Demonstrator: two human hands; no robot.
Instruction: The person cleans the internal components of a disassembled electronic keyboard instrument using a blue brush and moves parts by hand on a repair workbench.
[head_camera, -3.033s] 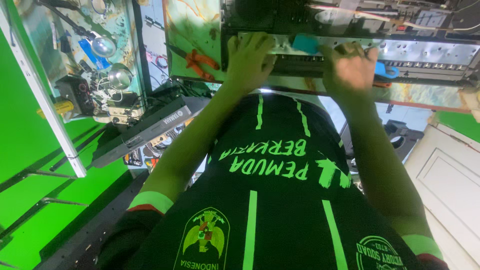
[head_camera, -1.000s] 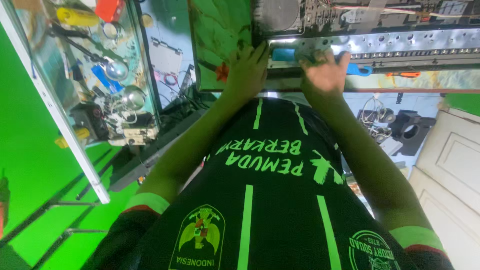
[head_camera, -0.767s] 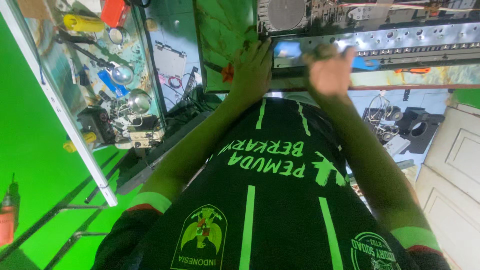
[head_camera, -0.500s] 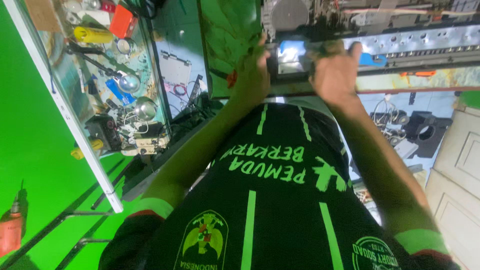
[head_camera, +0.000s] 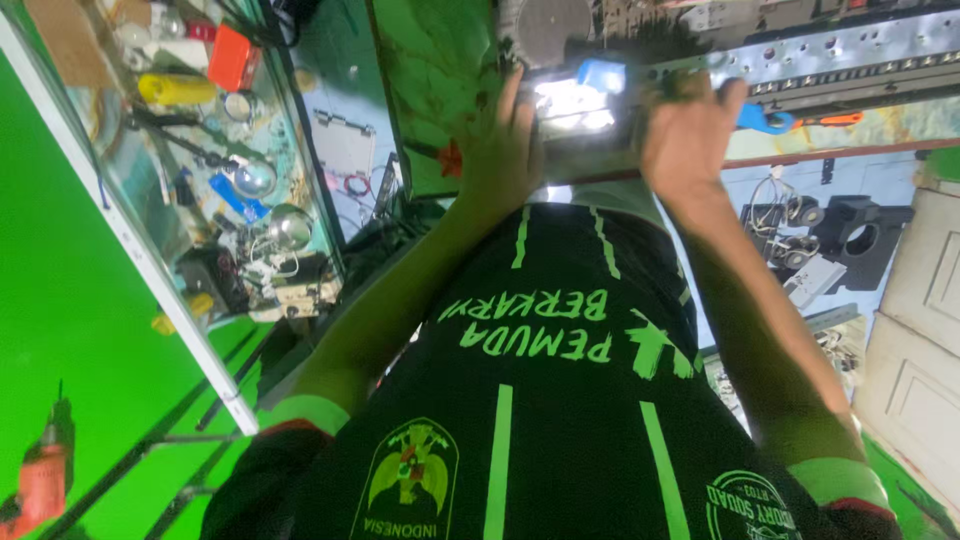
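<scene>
A small dark device (head_camera: 578, 98) with a brightly lit face lies at the near edge of a green work mat (head_camera: 430, 70). My left hand (head_camera: 503, 150) rests against the device's left side, fingers stretched forward along it. My right hand (head_camera: 688, 135) curls over its right end, covering that part. Both forearms reach forward from my black shirt with green stripes (head_camera: 540, 400), which fills the lower half of the view.
A glass cabinet (head_camera: 200, 200) on the left holds a yellow tube, an orange box, shiny metal parts and wires. A long perforated metal panel (head_camera: 850, 60) lies behind the hands, with a blue-and-orange tool (head_camera: 785, 118). A black box (head_camera: 860, 240) and a white door (head_camera: 925, 300) are on the right.
My hands have drawn closer together around the lit device, which sits nearer my body. The view has shifted, so the cabinet and the bench appear larger.
</scene>
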